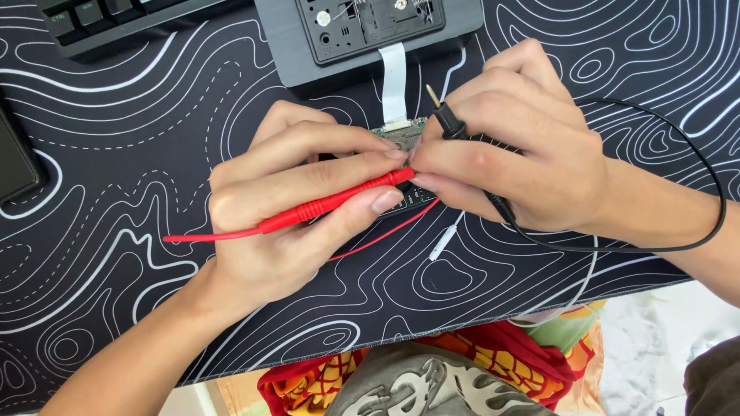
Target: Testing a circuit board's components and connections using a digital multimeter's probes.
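A black desk mat printed with white contour lines covers the work surface in front of me. At its far left edge lies a dark keyboard, and a flat black device pokes in at the left border. Far and centre sits a grey opened housing with a dark recessed panel showing screws and small parts; a white flat ribbon cable runs from it toward me, down to the small green circuit board.

That board lies on the mat between my two hands, and my fingers cover most of it, so only its far edge and a strip near my left thumb show. A thin white cable lies just near of it, trailing off the mat's near right edge, where bright red and yellow patterned cloth shows below.

My left hand is closed around the red test probe, pinching it like a pen, its tip at the board; the red lead loops out left and back under my hand. My right hand grips the black test probe, whose brass tip points away from me, above the board. Its black lead curves round my right wrist.
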